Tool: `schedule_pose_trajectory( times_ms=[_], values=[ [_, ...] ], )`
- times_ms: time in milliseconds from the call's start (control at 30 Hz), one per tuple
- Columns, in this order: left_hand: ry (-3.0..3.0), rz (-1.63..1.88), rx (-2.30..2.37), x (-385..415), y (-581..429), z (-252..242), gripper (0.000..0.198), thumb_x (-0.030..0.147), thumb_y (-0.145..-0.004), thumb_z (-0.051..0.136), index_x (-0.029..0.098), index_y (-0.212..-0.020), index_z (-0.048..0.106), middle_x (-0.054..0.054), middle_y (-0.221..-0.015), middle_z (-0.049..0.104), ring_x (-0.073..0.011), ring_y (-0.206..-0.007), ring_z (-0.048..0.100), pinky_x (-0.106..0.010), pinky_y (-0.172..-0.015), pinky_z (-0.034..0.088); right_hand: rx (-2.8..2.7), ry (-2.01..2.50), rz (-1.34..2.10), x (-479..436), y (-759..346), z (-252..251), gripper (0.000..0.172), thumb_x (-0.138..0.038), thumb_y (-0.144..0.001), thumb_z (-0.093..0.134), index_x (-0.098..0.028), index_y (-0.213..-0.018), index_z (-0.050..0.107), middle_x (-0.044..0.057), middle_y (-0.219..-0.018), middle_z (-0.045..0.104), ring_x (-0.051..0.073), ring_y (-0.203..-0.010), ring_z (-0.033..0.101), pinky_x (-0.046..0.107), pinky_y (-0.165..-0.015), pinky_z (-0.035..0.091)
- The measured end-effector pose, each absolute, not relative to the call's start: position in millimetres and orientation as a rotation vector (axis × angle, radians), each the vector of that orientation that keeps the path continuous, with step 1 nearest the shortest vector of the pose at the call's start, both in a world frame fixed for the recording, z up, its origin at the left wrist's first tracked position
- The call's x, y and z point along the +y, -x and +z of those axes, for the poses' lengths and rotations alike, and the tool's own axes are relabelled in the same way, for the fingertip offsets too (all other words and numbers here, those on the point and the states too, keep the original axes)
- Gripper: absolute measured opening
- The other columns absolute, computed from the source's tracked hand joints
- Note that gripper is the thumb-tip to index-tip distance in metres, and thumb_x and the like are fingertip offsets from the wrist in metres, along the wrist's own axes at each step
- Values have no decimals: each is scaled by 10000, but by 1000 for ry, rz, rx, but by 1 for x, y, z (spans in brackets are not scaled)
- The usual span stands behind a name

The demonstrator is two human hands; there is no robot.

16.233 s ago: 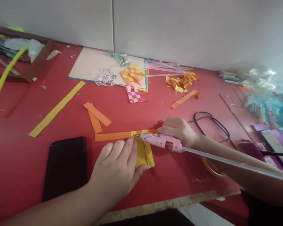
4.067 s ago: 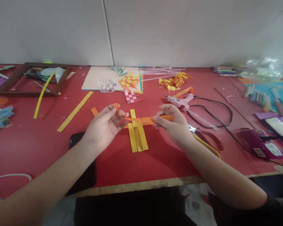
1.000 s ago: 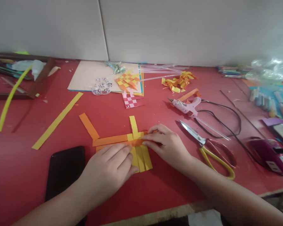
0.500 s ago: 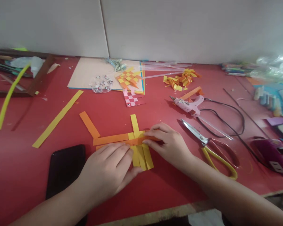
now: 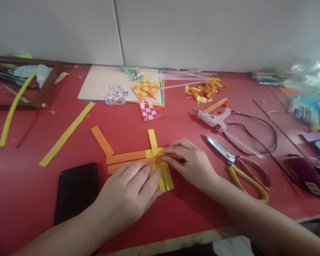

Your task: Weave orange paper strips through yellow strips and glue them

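A weave of yellow strips [image 5: 165, 179] and orange strips [image 5: 126, 156] lies on the red table [image 5: 197, 209] in front of me. My left hand [image 5: 128, 193] rests flat on the lower left of the weave, fingers stretched out over the yellow strips. My right hand [image 5: 190, 161] sits at the weave's right side, its fingertips pinching the end of an orange strip. One yellow strip [image 5: 152, 140] sticks out beyond the weave at the top.
A black phone [image 5: 76, 192] lies left of my left hand. Scissors [image 5: 238, 167] and a pink glue gun [image 5: 214, 118] with its cord lie to the right. Loose yellow strip [image 5: 66, 134], finished woven pieces [image 5: 146, 89], paper sheets and scraps lie further back.
My left hand's fingers have slid a little to the right over the yellow strips. My right hand stays on the orange strip's end. The weave has barely shifted.
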State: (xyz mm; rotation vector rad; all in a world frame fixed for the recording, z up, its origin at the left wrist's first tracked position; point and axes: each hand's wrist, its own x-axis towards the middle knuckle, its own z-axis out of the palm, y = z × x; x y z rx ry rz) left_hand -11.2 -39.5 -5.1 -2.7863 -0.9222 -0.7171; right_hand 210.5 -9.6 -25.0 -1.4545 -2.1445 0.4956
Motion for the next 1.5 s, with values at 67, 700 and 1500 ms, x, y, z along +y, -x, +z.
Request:
schedule_pose_trajectory(
  times_ms=[67,700,1500],
  values=[
    [2784,-721,-922,-41,9,-6,257,283,-927,561,97,-1046,694,-114,-997,739,-267,-888,691,-404,-743,580,-2147,1462,493,-10,-210,-25,119,-276,-868,651,-234,-955,720,47,-950,680,170,-860,662,294,-739,540],
    [2821,-702,-923,-43,8,-11,267,256,-933,540,68,-1040,696,-145,-1050,734,-285,-954,695,-414,-805,598,-2144,1474,456,-12,-208,-25,109,-274,-870,639,-229,-932,716,45,-933,670,163,-841,653,280,-722,531],
    [2962,-605,-1000,-39,9,-19,420,387,-982,439,92,-1200,644,-136,-1257,657,-280,-1004,665,-442,-821,564,-2168,1439,374,-11,-214,-24,127,-215,-888,596,-212,-966,696,55,-930,650,170,-845,645,295,-729,546]
  ],
)
